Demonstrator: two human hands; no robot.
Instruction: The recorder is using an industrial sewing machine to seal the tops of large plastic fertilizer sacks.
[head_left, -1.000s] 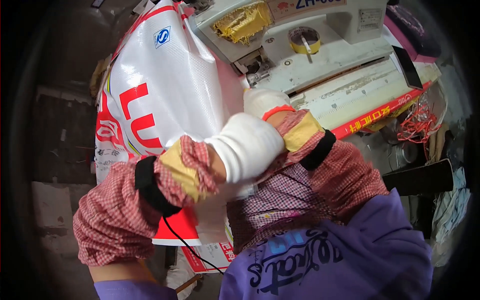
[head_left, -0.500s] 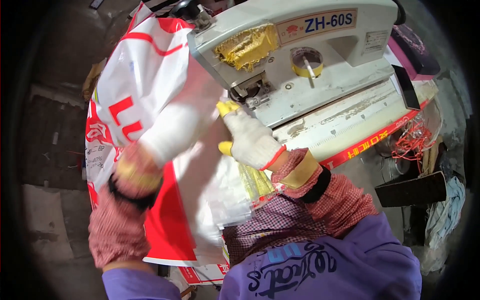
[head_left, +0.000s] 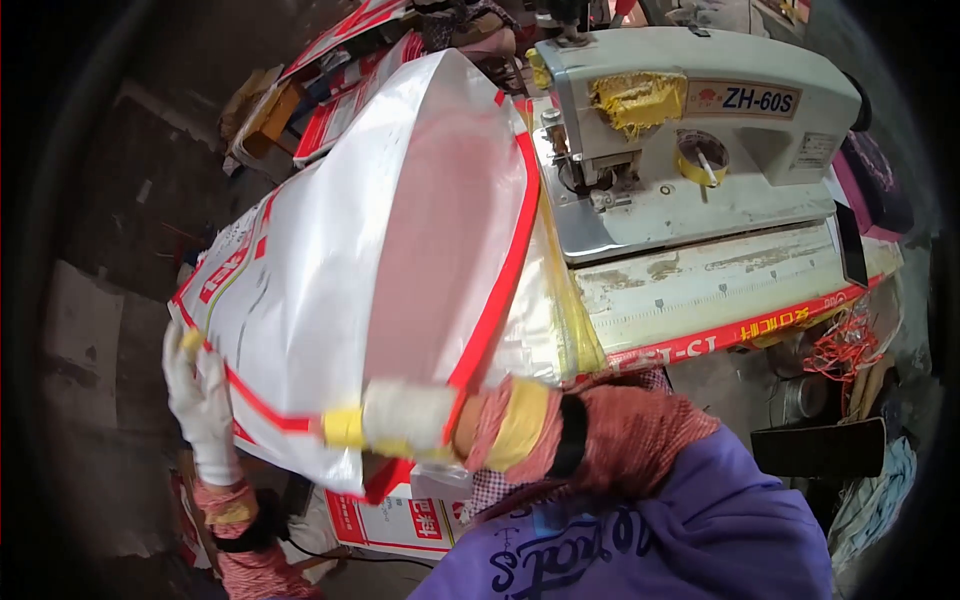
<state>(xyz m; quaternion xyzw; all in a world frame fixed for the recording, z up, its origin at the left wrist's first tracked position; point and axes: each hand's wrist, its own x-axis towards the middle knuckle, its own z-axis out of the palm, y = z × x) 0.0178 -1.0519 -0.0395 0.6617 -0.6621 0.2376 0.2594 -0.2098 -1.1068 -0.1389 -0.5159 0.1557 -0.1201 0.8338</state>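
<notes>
The large white woven-plastic sack with red border stripes and red lettering (head_left: 340,270) lies glossy and slightly crinkled, sloping from the upper centre down to the lower left. Its upper end rests against the machine bed; its lower edge hangs in front of the person. A translucent inner liner shows pinkish through the sack mouth.

The pale grey industrial sewing machine with a boxy metal head (head_left: 690,130) stands on the worn cream tabletop with a red printed front strip (head_left: 720,300). Yellow tape patches are stuck on the head.

The right hand (head_left: 400,420), in a white knitted glove with yellow trim, grips the lower edge of the sack; its fingers are clenched on the fabric. The left hand (head_left: 200,395), in a matching glove, holds the sack's left edge, fingers curled around the red border.

Both forearms wear red-checked cloth sleeves with black elastic cuffs.
</notes>
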